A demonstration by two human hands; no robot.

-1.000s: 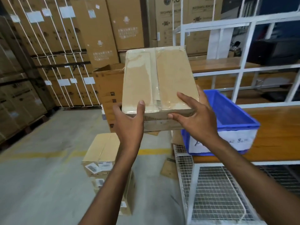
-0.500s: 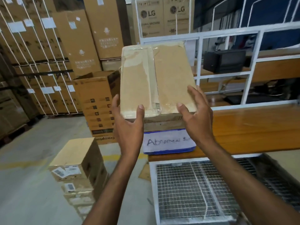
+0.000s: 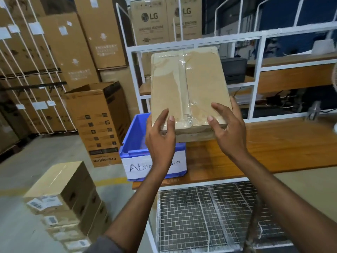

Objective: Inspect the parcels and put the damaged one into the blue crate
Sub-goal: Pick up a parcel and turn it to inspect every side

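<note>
Warehouse cartons [image 3: 80,52] rise behind. Left hand [image 3: 160,137] and right hand [image 3: 228,130] clasp one parcel [image 3: 187,88] by its near corners, thumbs on its taped face. Its long axis runs near to far, far end tilted up. It hangs over the bench [image 3: 273,147] and one blue crate [image 3: 131,143].

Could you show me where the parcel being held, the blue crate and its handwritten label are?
parcel [image 3: 202,84]: head view, top face, right of the tape seam.
blue crate [image 3: 135,139]: head view, inside of its left wall.
handwritten label [image 3: 135,167]: head view, left end of the paper, near the A.
</note>
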